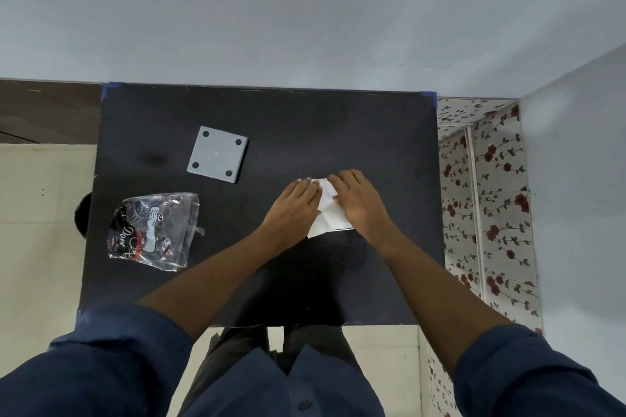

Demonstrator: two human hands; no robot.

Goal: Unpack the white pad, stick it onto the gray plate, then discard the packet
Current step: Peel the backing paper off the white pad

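A white packet [328, 213] lies on the black table [305, 129], right of centre. My left hand [296, 205] and my right hand [359, 201] both rest on it, fingers pinching its far edge; most of the packet is covered by them. The gray plate [217, 154], square with four dark corner holes, lies flat at the back left, well apart from my hands. Whether the white pad is inside the packet is hidden.
A crumpled clear plastic bag [154, 230] with printed lettering lies near the table's left edge. A flowered cloth [487, 200] hangs just past the right edge. A pale wall [305, 10] stands behind the table.
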